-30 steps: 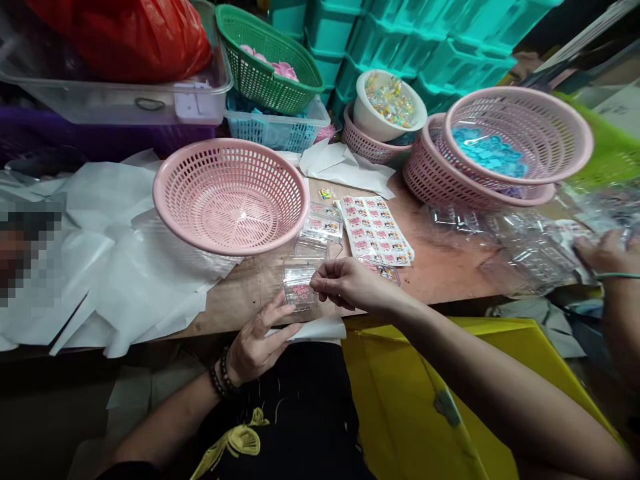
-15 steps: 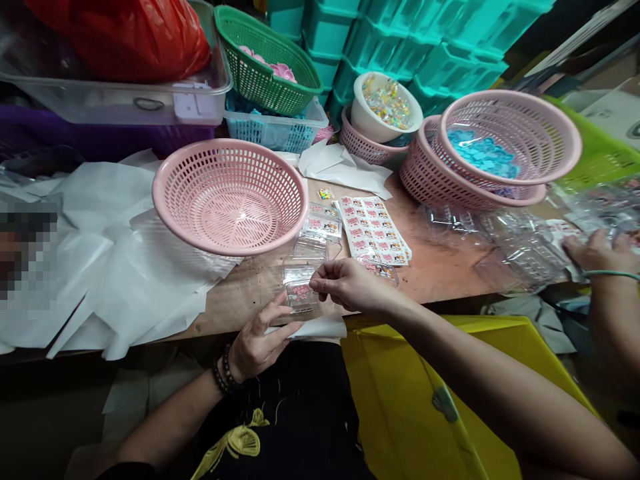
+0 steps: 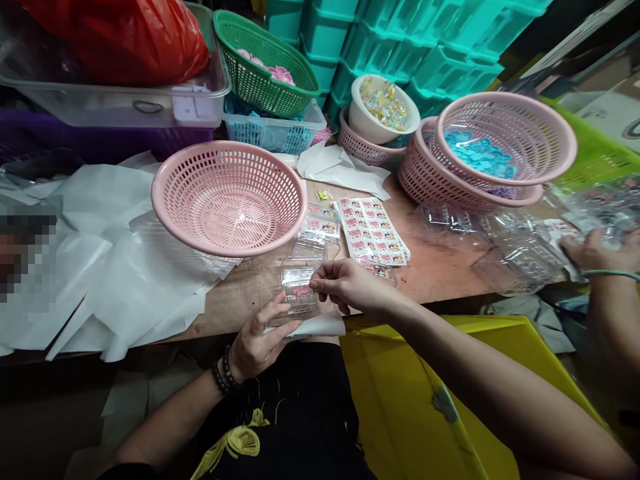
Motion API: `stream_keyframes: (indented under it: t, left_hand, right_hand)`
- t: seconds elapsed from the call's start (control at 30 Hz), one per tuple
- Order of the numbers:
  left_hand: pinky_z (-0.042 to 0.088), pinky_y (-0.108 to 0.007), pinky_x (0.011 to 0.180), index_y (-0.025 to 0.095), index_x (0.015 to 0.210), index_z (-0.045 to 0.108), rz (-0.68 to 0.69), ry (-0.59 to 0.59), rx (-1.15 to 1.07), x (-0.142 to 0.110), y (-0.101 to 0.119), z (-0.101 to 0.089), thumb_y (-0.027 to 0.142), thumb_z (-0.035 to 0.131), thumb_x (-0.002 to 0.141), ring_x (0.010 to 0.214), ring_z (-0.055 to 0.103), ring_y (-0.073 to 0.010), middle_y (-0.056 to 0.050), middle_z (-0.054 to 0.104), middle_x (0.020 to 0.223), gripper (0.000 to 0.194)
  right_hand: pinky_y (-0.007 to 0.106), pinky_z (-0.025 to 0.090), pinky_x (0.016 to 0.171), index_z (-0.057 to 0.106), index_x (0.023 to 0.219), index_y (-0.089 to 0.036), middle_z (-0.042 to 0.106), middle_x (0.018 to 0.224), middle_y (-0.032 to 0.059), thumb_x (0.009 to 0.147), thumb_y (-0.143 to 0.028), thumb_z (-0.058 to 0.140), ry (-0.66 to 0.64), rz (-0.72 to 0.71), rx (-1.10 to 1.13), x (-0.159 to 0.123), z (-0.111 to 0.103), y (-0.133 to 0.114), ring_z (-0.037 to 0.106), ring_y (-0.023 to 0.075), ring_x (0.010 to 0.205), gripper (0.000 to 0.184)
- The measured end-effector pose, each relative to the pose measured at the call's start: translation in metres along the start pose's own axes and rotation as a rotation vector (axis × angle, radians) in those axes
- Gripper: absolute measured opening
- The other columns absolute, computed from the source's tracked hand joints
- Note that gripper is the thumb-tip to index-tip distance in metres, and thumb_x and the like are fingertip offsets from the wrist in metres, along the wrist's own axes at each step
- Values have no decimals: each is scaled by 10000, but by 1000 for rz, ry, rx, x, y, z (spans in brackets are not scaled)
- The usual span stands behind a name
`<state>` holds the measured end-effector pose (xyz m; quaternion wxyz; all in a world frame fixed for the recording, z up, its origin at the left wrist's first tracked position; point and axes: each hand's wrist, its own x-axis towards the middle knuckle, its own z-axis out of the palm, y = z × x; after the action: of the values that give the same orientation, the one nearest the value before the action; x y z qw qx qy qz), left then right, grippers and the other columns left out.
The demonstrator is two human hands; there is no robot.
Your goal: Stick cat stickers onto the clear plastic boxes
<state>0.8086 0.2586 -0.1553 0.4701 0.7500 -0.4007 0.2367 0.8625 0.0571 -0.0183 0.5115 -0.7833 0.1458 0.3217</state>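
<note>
My left hand [image 3: 260, 337], wearing dark beads at the wrist, has its fingertips at the left edge of a clear plastic box [image 3: 305, 308]. Its thumb lies along the near side, over a folded white sheet [image 3: 320, 325]. Above the box my right hand [image 3: 337, 283] pinches the right edge of a clear sticker with pink print [image 3: 299, 292]; the pinched edge itself is hidden by the fingertips. Just beyond stand more clear boxes [image 3: 320, 228] with printed labels. To their right lie sticker sheets [image 3: 375, 230], with a small yellow packet [image 3: 323, 195] behind.
A pink basket [image 3: 227, 200] stands left of the boxes, beside white paper sheets [image 3: 95, 253]. Stacked pink baskets [image 3: 505, 110] hold blue pieces at the right, near clear plastic packaging [image 3: 525, 253]. Another person's hand [image 3: 595, 250] works at far right. A yellow box [image 3: 425, 400] is below the table.
My hands stay almost where they were, at the box and sticker. The view has shifted very slightly. The other person's hand at far right has moved a little.
</note>
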Motion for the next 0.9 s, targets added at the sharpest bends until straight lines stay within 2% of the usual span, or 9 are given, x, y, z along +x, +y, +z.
stream_keyframes:
  t: [0.2,0.37,0.53,0.63,0.73,0.83,0.9]
  left_hand:
    - [574,-450,1020,196,1274,624,9,2,9,2,1,-1,45,567,904,1337,524,-330,-119,527,1316,403]
    - [562,-444,1031,178,1211,646,25,-10,48,3,1,-1,40,574,896,1346,515,-297,-120,507,1420,352]
    - [519,-474,1044,228,1104,697,5,-71,177,8,4,-2,80,593,887,1340,504,-268,-81,549,1456,283]
    - [486,-471,1063,250,1044,723,-21,-100,251,13,7,-2,100,613,878,1302,527,-256,-55,648,1344,249]
    - [491,-462,1058,248,1016,730,-36,-110,261,16,9,-1,114,621,879,1302,524,-260,-54,666,1303,220]
    - [478,-467,1076,251,1011,727,-43,-98,255,18,10,-1,106,608,880,1307,518,-256,-46,656,1311,229]
    - [477,-476,1078,245,1017,722,-46,-98,256,18,10,-2,84,596,879,1308,514,-256,-50,654,1307,247]
  right_hand:
    - [174,334,305,576,663,-159,578,555,-52,843,-175,651,14,-11,-13,2,1,1,400,31,325,195]
    - [176,331,307,573,666,-158,571,553,-55,868,-168,605,17,-7,-55,3,2,2,412,35,317,204]
    - [197,325,340,560,674,-171,565,561,-47,868,-189,584,74,-42,-171,1,7,2,410,50,347,197]
    - [216,378,458,568,671,-177,601,606,-14,848,-216,624,154,-159,-357,-2,13,4,502,86,475,190]
    - [248,401,571,611,777,-181,673,691,31,869,-249,626,261,-246,-639,-6,19,9,607,152,629,115]
    - [280,394,598,632,945,-174,703,741,82,912,-364,593,365,-226,-885,-13,18,15,661,225,707,197]
    - [290,385,593,634,980,-166,703,741,104,930,-433,556,446,-194,-986,-18,10,20,668,251,709,282]
